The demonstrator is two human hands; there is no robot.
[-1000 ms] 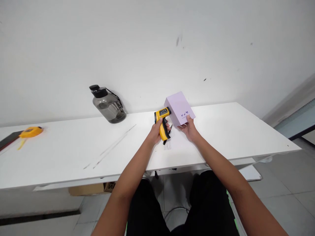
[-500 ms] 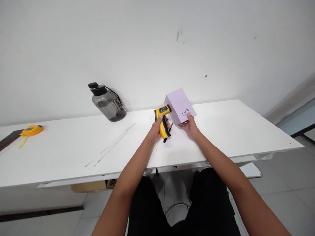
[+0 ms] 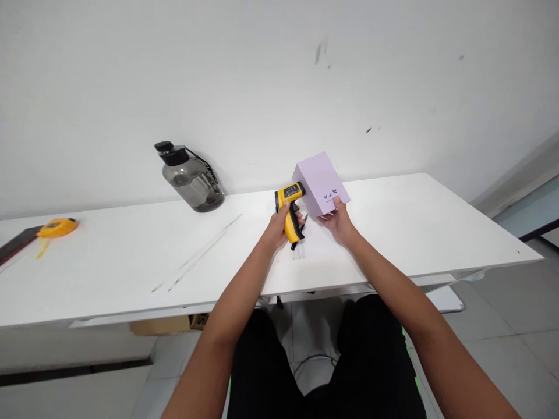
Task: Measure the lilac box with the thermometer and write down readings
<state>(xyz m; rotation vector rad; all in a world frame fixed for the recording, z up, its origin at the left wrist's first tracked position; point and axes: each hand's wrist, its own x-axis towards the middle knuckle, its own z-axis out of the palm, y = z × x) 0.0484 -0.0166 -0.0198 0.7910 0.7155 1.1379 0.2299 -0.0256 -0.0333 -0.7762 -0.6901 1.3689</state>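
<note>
My left hand is closed round the grip of a yellow and black infrared thermometer gun. Its nose meets or comes very near the left side of a lilac box; I cannot tell whether they touch. My right hand grips that box at its lower front corner, thumb on the printed face and fingers underneath. The box is tilted, with small dark purple figures near its lower edge. A black pen lies partly hidden behind the thermometer gun, above small writing on the white surface.
A grey see-through water bottle with a black lid stands against the wall, left of my hands. Farther left on the white table lie a yellow tape measure and a dark flat object. A cardboard box sits below the table.
The view has shifted slightly. Both hands keep their hold on the thermometer gun and the lilac box, with hardly any movement between them.
</note>
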